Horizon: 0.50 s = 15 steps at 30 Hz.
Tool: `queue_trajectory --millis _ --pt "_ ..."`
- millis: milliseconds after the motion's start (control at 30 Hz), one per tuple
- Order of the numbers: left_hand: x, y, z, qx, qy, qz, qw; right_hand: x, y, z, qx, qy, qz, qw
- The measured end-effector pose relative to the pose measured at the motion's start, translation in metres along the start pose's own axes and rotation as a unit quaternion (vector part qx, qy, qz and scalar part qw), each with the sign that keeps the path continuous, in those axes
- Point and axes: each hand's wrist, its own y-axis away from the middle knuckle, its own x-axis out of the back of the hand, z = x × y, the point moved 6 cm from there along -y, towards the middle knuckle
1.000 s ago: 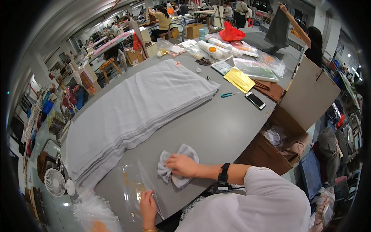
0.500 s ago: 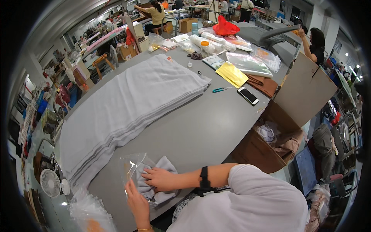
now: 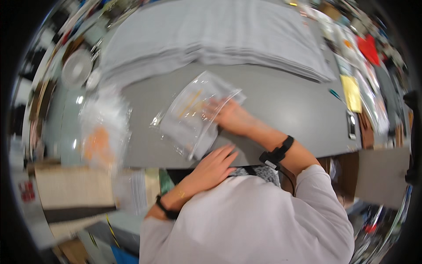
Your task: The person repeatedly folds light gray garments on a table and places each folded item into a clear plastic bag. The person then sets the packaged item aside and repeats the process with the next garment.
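Note:
A clear zip bag [image 3: 173,110] lies on the grey table in front of me with a folded light grey cloth [image 3: 200,88] inside it. My right hand [image 3: 231,116] reaches in at the bag's opening edge; its fingers show blurred through the plastic, spread flat over the cloth. Near the table's front edge, my left hand [image 3: 215,165] is just below the bag's lower corner, fingers stretched out and nothing in them. Whether its fingertips touch the bag is hard to tell. Beyond the bag lies a wide stack of light grey cloths [image 3: 211,33].
A pile of clear bags with orange marks [image 3: 99,141] hangs at the table's left end. To the right lie a teal thread snipper [image 3: 335,93], a yellow packet [image 3: 351,92] and a phone [image 3: 351,125]. A cardboard box [image 3: 347,174] stands below; a fan [image 3: 77,68] is far left.
The view has swung left and down. The cloth that lay bunched beside the bag is now inside it. My left hand has come off the bag's edge; my right hand has moved into the opening.

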Motion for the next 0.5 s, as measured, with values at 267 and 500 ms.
queue_trajectory --millis 267,500 --pt "-0.012 -0.019 -0.051 0.183 -0.055 0.021 0.981 0.006 -0.03 -0.013 -0.13 -0.062 -0.132 0.981" --pt "-0.015 0.006 -0.061 0.172 -0.077 -0.002 0.982 -0.013 -0.057 -0.012 -0.032 -0.066 -0.137 0.988"
